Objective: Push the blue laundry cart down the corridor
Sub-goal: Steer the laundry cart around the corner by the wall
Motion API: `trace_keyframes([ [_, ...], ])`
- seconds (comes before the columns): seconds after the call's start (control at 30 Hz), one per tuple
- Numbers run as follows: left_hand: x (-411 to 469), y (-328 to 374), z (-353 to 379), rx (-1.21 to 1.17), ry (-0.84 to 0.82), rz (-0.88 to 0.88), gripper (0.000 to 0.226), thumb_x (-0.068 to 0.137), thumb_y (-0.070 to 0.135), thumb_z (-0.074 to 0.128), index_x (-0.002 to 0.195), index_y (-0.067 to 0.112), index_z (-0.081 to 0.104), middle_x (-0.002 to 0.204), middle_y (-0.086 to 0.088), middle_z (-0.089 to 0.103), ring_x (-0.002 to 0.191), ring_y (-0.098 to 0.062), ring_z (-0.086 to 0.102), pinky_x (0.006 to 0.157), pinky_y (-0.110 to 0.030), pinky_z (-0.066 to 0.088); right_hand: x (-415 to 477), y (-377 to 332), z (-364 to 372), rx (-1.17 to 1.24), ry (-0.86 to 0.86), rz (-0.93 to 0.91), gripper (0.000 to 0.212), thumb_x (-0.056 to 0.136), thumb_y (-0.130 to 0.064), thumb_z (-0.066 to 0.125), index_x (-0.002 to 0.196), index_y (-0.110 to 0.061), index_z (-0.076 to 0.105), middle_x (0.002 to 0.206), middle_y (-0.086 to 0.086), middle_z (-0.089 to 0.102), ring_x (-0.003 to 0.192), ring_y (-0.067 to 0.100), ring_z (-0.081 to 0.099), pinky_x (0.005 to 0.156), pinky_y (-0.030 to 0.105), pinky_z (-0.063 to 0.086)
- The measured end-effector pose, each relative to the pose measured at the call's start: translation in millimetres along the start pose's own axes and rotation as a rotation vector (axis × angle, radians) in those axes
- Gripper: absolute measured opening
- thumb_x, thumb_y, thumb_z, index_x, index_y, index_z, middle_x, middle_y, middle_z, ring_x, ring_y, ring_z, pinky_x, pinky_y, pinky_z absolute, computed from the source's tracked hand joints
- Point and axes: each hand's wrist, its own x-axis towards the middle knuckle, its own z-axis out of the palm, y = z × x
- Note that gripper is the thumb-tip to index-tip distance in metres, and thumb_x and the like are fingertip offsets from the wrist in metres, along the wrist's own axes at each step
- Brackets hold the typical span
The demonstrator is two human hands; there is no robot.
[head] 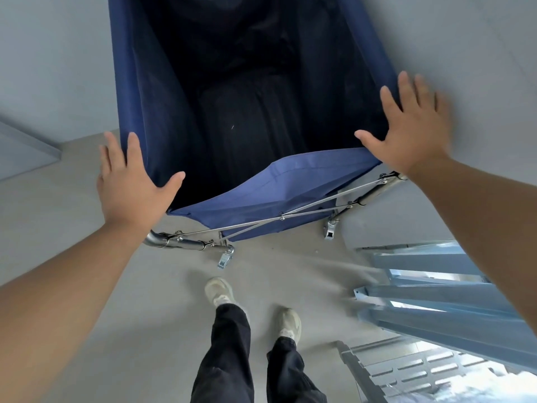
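A plain service corridor in a utilitarian building: bare grey concrete floor (122, 301), unadorned pale walls (52, 68), galvanised metal slats (436, 289) along the right, and a blue canvas laundry cart (290, 181) on a steel frame.

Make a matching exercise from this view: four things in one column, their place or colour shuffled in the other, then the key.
Column one
1. blue laundry cart
2. left hand
3. right hand
4. shoes

Column two
A. off-white, behind the cart
B. flat on the cart's near right corner
C. dark fabric bag on a metal frame, open on top
D. flat on the cart's near left corner

Pairs: 1-C, 2-D, 3-B, 4-A
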Motion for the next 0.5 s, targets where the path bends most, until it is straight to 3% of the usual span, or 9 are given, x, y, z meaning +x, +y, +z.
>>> trace_keyframes([
  [0.33, -1, -2, 0, 0.022, 0.009, -0.019, 0.100, 0.081, 0.070, 0.057, 0.154, 0.018, 0.013, 0.163, -0.019, 0.009, 0.150, -0.038, 0.008, 0.112, -0.057, 0.024, -7, -21, -4, -0.029, -0.038, 0.077, 0.090, 0.092, -0.075, 0.025, 0.158, -0.016, 0.015, 0.168, 0.017, 0.006, 0.155, 0.036, 0.003, 0.120, 0.061, 0.011],
  [0.5, 1, -1, -1, 0.042, -0.008, -0.030, 0.100, 0.081, 0.072, 0.053, 0.154, 0.018, 0.011, 0.164, -0.017, 0.007, 0.150, -0.037, 0.007, 0.111, -0.057, 0.025, -24, -91, -7, 0.184, -0.023, 0.034, 0.085, 0.095, -0.070, 0.028, 0.158, -0.014, 0.015, 0.168, 0.017, 0.005, 0.155, 0.035, 0.001, 0.121, 0.060, 0.006],
])
